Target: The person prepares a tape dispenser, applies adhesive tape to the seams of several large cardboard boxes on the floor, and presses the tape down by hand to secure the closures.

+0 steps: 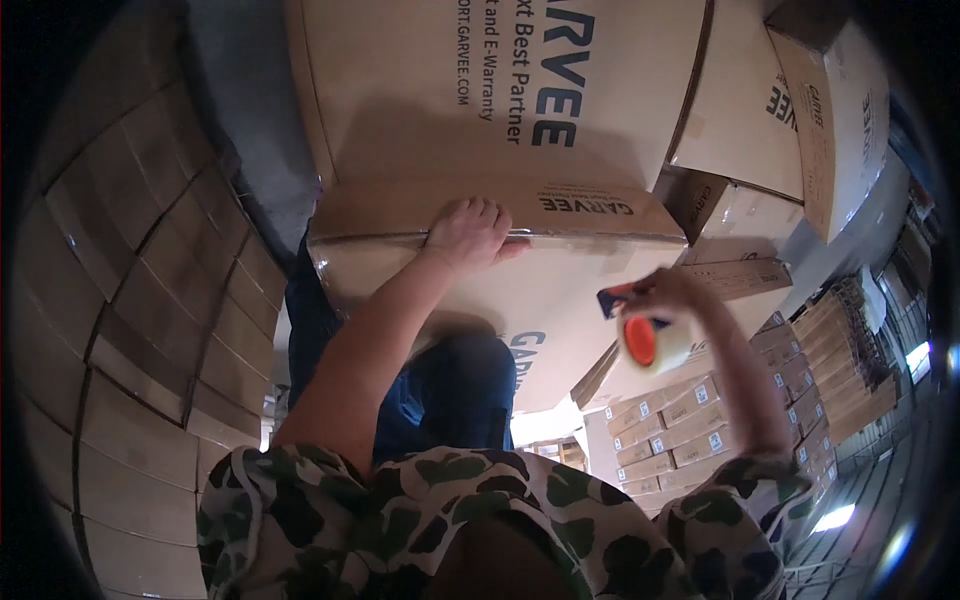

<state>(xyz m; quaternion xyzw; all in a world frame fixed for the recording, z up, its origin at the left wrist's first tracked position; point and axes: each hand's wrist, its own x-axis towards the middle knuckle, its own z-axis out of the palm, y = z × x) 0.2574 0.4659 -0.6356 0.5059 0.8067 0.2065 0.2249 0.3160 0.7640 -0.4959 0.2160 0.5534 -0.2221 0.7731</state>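
Observation:
A brown cardboard box [580, 275] with dark print stands on its side in front of me, a strip of clear tape along its upper edge. My left hand [474, 232] is closed over that edge, its fingers on the narrow face and its thumb along the seam. To the right of it, my right hand [664, 294] grips a tape dispenser [620, 300] above the box's right part. The dispenser carries a roll of clear packing tape [655, 350] with an orange core. Motion blurs this hand slightly, and some fingers are hidden.
A larger printed carton [420, 110] lies right behind the box. More cartons [745, 120] lean at the far right. A wall of stacked cartons [160, 260] rises on the left. Labelled boxes [670, 435] and flat cardboard [840, 350] stand at the lower right. My knee [455, 385] touches the box.

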